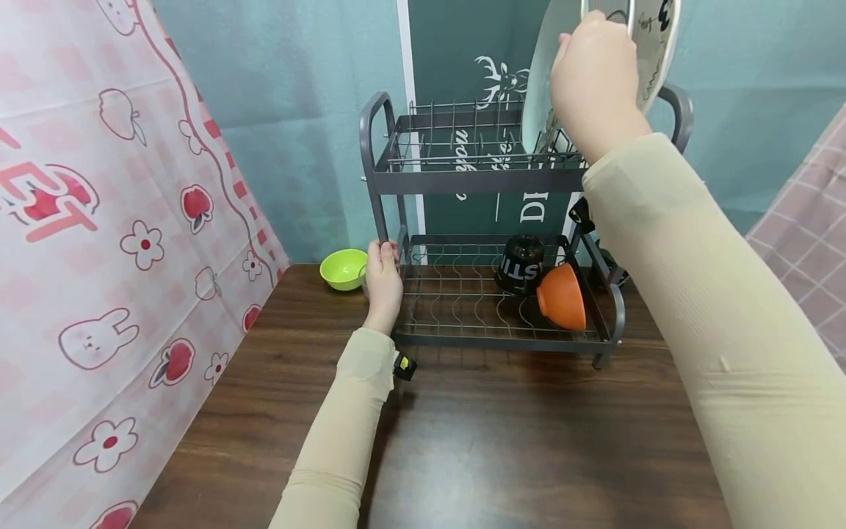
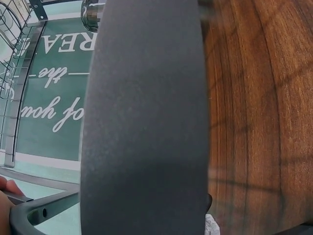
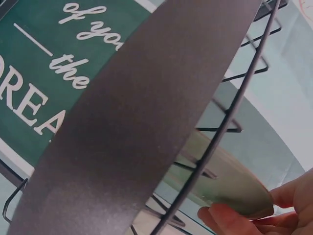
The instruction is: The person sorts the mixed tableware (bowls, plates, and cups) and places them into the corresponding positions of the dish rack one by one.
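Note:
A dark grey two-tier dish rack (image 1: 476, 181) stands on the table. At its left side post, my left hand (image 1: 385, 283) grips the frame with curled fingers; its fingertips show at the lower left of the left wrist view. My right hand (image 1: 598, 84) is raised over the right end of the upper tier, pinching a plate (image 3: 230, 181) by its edge. The pale plate (image 1: 543, 81) stands upright in the wires, left of that hand. A white plate with black drawings (image 1: 654, 51) stands to its right. Their upper parts leave the head view.
On the lower tier sit an overturned black cup (image 1: 522, 266) with white letters and a tilted orange bowl (image 1: 562, 297). A lime green bowl (image 1: 344, 268) is on the wooden table (image 1: 496, 441), left of the rack. Printed cloths hang at the sides and back.

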A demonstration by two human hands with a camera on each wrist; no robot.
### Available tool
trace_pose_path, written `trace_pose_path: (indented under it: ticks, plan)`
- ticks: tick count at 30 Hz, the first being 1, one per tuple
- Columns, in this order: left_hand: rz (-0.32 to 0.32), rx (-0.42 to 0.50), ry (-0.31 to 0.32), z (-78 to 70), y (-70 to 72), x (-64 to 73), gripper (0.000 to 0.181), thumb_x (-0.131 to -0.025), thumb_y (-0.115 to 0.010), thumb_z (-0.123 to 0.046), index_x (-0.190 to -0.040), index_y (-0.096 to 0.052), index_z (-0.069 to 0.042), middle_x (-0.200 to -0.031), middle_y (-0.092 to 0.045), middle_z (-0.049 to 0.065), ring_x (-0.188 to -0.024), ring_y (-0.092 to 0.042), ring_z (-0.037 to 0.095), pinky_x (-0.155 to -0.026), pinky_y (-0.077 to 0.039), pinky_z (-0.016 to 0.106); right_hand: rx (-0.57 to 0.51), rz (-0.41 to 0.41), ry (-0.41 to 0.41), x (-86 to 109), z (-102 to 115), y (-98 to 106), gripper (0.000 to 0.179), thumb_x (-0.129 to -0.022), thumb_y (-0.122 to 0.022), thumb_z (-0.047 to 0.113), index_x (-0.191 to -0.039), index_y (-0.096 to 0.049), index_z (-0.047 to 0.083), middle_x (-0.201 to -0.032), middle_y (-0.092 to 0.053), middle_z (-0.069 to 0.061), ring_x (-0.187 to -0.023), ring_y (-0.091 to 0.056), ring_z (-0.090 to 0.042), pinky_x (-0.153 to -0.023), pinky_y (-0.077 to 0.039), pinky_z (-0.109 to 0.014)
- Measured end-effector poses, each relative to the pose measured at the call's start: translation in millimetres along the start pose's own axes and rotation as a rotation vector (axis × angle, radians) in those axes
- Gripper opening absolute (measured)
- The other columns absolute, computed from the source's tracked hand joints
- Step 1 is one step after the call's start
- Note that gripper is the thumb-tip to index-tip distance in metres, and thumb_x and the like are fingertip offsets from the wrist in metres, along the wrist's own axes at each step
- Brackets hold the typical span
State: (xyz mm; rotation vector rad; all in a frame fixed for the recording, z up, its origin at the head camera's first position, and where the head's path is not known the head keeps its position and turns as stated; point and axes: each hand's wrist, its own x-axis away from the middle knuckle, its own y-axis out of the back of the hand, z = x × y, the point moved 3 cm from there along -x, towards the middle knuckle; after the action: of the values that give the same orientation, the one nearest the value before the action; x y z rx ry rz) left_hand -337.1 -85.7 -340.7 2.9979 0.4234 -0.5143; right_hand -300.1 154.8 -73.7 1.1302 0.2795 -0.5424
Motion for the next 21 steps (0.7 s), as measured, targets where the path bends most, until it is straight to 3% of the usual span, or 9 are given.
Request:
trace_pose_path:
  ticks: [8, 13, 14, 16, 18, 20, 21]
  plan:
    - [0.008, -0.006, -0.019, 0.0, -0.7, -2.9, 0.031, -0.101, -0.031, -0.032, -0.108, -0.050, -0.008, -0.086, -0.046, -0.001, -0.079, -0.045, 0.014, -0.071, -0.036, 0.025, -0.004, 0.005, -0.009, 9.4, -2, 4, 0.057, -0.098, -0.012, 0.034, -0.140, -0.026, -0.002, -0.132, -0.046, -0.024, -0.113, -0.057, -0.034, -0.088, -0.050, -0.040]
    - [0.006, 0.006, -0.031, 0.0, -1.0, -4.2, 0.030, -0.102, -0.031, -0.029, -0.107, -0.050, -0.007, -0.085, -0.046, -0.002, -0.080, -0.045, 0.013, -0.073, -0.037, 0.025, -0.061, -0.059, 0.031, 19.5, -6, 9, 0.056, -0.098, -0.017, 0.035, -0.141, -0.029, 0.002, -0.133, -0.046, -0.023, -0.114, -0.056, -0.033, -0.091, -0.049, -0.041]
    - [0.006, 0.005, -0.033, 0.1, -1.0, -4.4, 0.030, -0.101, -0.031, -0.029, -0.107, -0.050, -0.007, -0.085, -0.046, -0.002, -0.080, -0.045, 0.013, -0.073, -0.037, 0.025, -0.074, -0.077, 0.044, 22.2, -7, 10, 0.055, -0.098, -0.018, 0.036, -0.141, -0.030, 0.004, -0.133, -0.047, -0.021, -0.106, -0.060, -0.027, -0.087, -0.050, -0.036]
    - [0.009, 0.010, -0.032, 0.3, -1.1, -4.8, 0.030, -0.101, -0.031, -0.029, -0.107, -0.050, -0.007, -0.085, -0.046, -0.003, -0.080, -0.045, 0.013, -0.073, -0.037, 0.025, -0.099, -0.121, 0.072, 28.6, -10, 13, 0.053, -0.097, -0.021, 0.036, -0.139, -0.037, 0.008, -0.120, -0.056, -0.016, -0.086, -0.061, -0.013, -0.077, -0.050, -0.025]
    - [0.012, 0.012, -0.029, 0.7, -1.1, -5.1, 0.030, -0.101, -0.031, -0.029, -0.107, -0.050, -0.007, -0.085, -0.046, -0.003, -0.080, -0.045, 0.013, -0.072, -0.037, 0.025, -0.120, -0.162, 0.086, 34.5, -14, 16, 0.050, -0.097, -0.024, 0.037, -0.133, -0.046, 0.011, -0.099, -0.060, -0.003, -0.068, -0.051, -0.001, -0.064, -0.044, -0.020]
    - [0.015, 0.011, -0.022, 0.9, -0.6, -5.0, 0.030, -0.102, -0.031, -0.030, -0.107, -0.050, -0.007, -0.085, -0.046, -0.003, -0.080, -0.045, 0.013, -0.072, -0.036, 0.025, -0.137, -0.214, 0.103, 39.5, -18, 18, 0.048, -0.096, -0.026, 0.038, -0.124, -0.054, 0.010, -0.080, -0.050, 0.009, -0.056, -0.034, 0.005, -0.054, -0.033, -0.019]
    - [0.017, 0.011, -0.017, 1.2, -0.3, -5.0, 0.030, -0.102, -0.030, -0.030, -0.107, -0.050, -0.008, -0.086, -0.046, -0.002, -0.080, -0.045, 0.013, -0.072, -0.036, 0.025, -0.147, -0.242, 0.111, 41.9, -20, 18, 0.048, -0.096, -0.027, 0.037, -0.119, -0.058, 0.009, -0.075, -0.042, 0.012, -0.056, -0.033, 0.006, -0.054, -0.032, -0.020]
